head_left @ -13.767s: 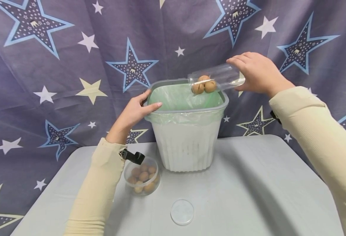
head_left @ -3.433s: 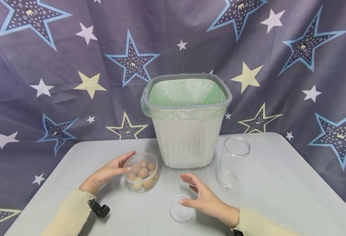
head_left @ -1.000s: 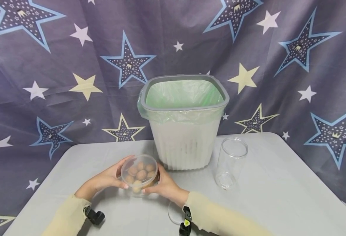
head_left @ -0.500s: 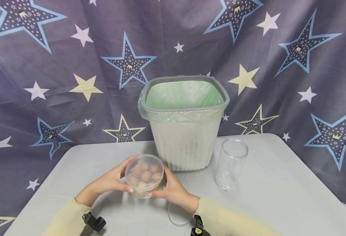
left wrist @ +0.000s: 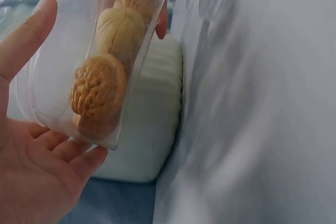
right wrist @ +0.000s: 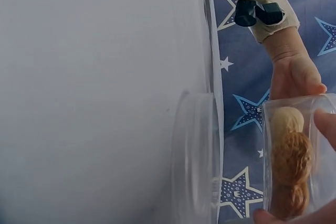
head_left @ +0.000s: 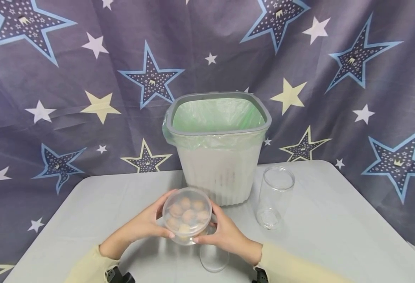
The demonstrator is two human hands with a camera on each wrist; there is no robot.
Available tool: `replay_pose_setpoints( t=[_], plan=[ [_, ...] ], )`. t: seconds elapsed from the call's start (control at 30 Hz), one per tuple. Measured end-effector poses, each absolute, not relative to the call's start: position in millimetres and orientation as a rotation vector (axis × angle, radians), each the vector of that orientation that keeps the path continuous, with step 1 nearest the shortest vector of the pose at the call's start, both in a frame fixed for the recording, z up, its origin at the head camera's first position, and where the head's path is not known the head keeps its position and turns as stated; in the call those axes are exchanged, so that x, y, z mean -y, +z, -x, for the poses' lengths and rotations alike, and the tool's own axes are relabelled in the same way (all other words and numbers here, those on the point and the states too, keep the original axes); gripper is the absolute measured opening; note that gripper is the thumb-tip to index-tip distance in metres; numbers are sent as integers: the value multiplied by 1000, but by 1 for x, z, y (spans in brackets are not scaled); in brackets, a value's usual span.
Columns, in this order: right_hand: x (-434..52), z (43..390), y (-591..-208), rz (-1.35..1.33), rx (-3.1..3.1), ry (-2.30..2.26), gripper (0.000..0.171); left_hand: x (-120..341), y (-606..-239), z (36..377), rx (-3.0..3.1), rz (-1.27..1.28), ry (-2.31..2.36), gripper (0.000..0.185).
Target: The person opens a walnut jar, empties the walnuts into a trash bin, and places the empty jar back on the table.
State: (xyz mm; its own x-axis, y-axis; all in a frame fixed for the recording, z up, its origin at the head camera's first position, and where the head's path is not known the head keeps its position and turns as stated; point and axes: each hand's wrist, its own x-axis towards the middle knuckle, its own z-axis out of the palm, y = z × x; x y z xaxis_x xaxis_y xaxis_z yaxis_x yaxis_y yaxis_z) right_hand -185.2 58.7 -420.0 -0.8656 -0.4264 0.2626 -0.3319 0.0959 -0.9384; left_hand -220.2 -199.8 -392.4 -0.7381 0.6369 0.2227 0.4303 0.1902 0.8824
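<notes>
Both hands hold a round, see-through plastic container [head_left: 183, 240] of walnuts above the front of the table. My left hand [head_left: 145, 226] grips its left side, thumb near the front and fingers behind. On the opposite side my right hand [head_left: 230, 232] grips it the same way. Several walnuts [left wrist: 100, 87] with wrinkled brown shells lie on the container's bottom, one of them paler. The container is tilted, so its hazy round top faces the head camera. Just below the right hand, a clear round disc-shaped lid [head_left: 214, 260] lies on the table, partly covered by the container.
Right behind the container stands a white ribbed bin [head_left: 221, 173] with a grey rim and a pale green liner. A tall clear jar [head_left: 272, 196] stands to its right. A star-patterned curtain [head_left: 97, 165] hangs behind the grey table [head_left: 327, 236].
Earlier, the right hand held the jar, with walnuts in it, over the bin; later the jar stood on the table. Both hands have since gripped the walnut container, lifted it and shifted it right.
</notes>
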Motion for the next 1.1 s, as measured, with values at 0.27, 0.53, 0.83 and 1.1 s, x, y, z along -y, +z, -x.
replay_pose_setpoints(
  t=[0.27, 0.53, 0.83, 1.1],
  plan=[
    [-81, 177, -418, 778, -2300, -1892, 98, 177, -390, 211, -2233, -991, 1634, 108],
    [-100, 174, -416, 829, -2358, -1946, 103, 149, -388, 204, -2165, -1003, 1761, 108],
    [-124, 169, -419, 894, -2429, -1920, 110, 120, -390, 195, -2135, -997, 1801, 110],
    [-140, 169, -417, 962, -2502, -1915, 113, 103, -393, 191, -2049, -962, 1872, 112]
  ],
)
